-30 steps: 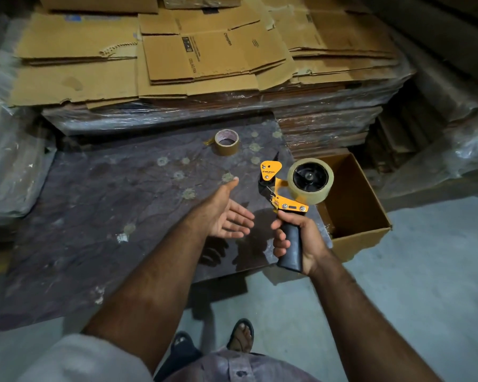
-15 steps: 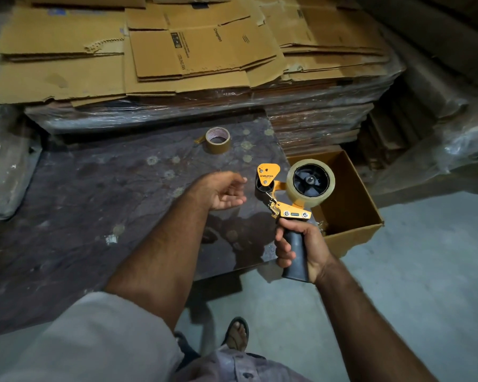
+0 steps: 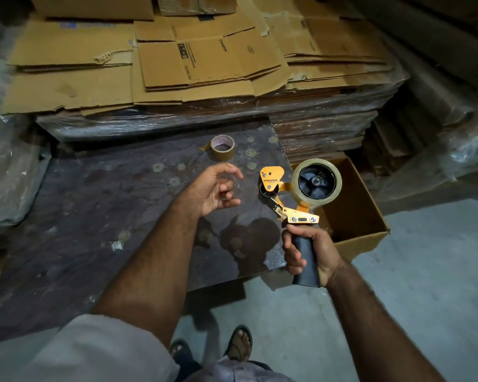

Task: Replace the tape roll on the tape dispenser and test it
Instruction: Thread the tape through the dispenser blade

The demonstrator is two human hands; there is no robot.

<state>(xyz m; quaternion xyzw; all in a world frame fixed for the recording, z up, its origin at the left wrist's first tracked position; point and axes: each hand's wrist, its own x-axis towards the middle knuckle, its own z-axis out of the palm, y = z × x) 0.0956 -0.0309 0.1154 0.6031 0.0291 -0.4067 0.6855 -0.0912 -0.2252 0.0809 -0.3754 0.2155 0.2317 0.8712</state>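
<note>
Risk sits mostly in the threading step. The right hand [image 3: 311,250] grips the black handle of the tape dispenser [image 3: 290,198], held upright over the near edge of the dark surface [image 3: 94,216], with a clear tape roll [image 3: 316,183] already seated on its hub. The left hand [image 3: 214,190] hovers just beside the roller, fingers loosely curled and holding nothing. Clear tape hides its free end, so picking at it could cost time or split the strip. Reaching in near the serrated blade [image 3: 279,212] could nick a finger. A brown tape roll [image 3: 222,147] rests farther back on the surface.
</note>
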